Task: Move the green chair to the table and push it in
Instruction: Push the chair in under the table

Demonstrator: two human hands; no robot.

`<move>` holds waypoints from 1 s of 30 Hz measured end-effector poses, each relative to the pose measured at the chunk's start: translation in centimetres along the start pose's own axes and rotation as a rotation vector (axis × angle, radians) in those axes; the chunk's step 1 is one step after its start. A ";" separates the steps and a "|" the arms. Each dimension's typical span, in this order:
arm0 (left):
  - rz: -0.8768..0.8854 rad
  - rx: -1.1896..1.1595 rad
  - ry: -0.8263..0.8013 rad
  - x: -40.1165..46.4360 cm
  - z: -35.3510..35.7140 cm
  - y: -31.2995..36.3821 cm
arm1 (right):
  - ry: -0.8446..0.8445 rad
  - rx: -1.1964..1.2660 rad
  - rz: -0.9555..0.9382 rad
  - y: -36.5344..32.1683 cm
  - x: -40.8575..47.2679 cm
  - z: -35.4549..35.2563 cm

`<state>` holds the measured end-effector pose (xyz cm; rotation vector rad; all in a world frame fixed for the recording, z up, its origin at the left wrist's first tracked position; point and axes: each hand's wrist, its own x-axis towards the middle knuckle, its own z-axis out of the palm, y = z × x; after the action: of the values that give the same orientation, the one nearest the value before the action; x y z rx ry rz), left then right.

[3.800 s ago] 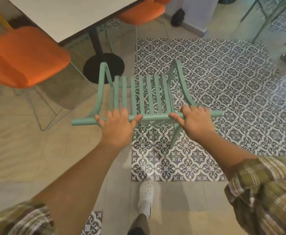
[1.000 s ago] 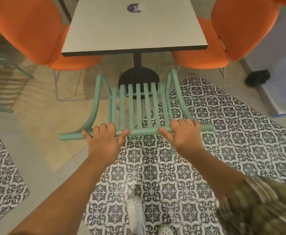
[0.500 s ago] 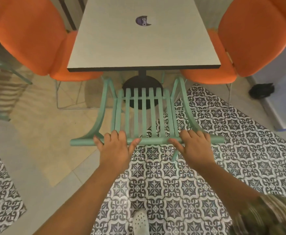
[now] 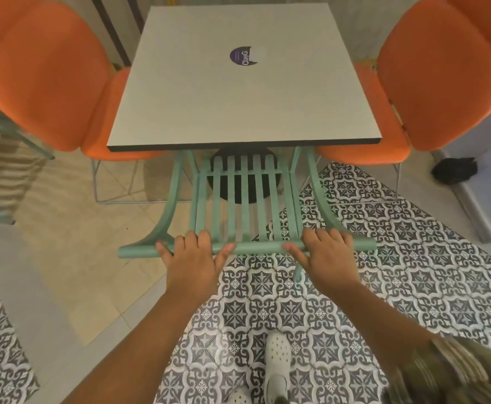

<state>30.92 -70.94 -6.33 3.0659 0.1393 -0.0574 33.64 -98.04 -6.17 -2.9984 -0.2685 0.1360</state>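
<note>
Change: the green chair [image 4: 245, 199] has gone forward since the earlier views; its front now sits under the near edge of the table [image 4: 238, 106], where a moment ago it stood just short of it.
Floor: plain beige tile [image 4: 72, 243] on the left, black-and-white patterned tile [image 4: 398, 272] under the person and to the right.
Table: square pale top with a dark edge band, on a dark round base [image 4: 243, 188] seen through the chair's slats.
Orange chairs: one on the left [image 4: 43, 74] and one on the right [image 4: 442, 71], each tucked against a side of the table, with thin wire legs.
Green chair: mint-green, slatted, with curved armrests; it faces the table squarely, seat front hidden beneath the tabletop, back rail nearest the person.
Left hand [image 4: 193, 262]: on the top rail left of centre, fingers curled over the bar and thumb along its near side, closed round the rail.
Right hand [image 4: 324, 255]: on the same rail right of centre, fingers wrapped over the bar and thumb pointing inward along it, gripping it likewise.
Sleeve: plaid cloth [image 4: 448, 371] at the lower right, blurred.
Shoe: a white perforated clog [image 4: 278, 363] on the patterned tile, below the hands.
Dark object: a black lump [image 4: 454, 170] on the floor by the right wall; what it is cannot be told.
Sticker: a round purple-and-white label [image 4: 245, 56] near the table's far middle; the lettering appears to read "Clay G", small and partly unclear.
</note>
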 end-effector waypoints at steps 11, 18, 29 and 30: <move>-0.008 0.018 0.025 4.8 -1.3 0.7 | -0.074 0.051 0.021 0.8 4.9 -0.8; -0.006 0.037 0.026 6.7 -1.4 0.5 | -0.062 0.044 0.029 0.6 6.6 -1.0; -0.011 0.048 0.017 7.0 -1.8 0.6 | -0.145 0.032 0.027 0.7 7.0 -1.2; -0.013 0.049 0.013 6.9 -1.9 0.6 | -0.158 0.035 0.027 0.7 7.0 -1.3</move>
<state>37.96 -70.81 -4.66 3.1147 0.1602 -0.0416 40.76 -97.55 -5.52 -2.9606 -0.2379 0.3768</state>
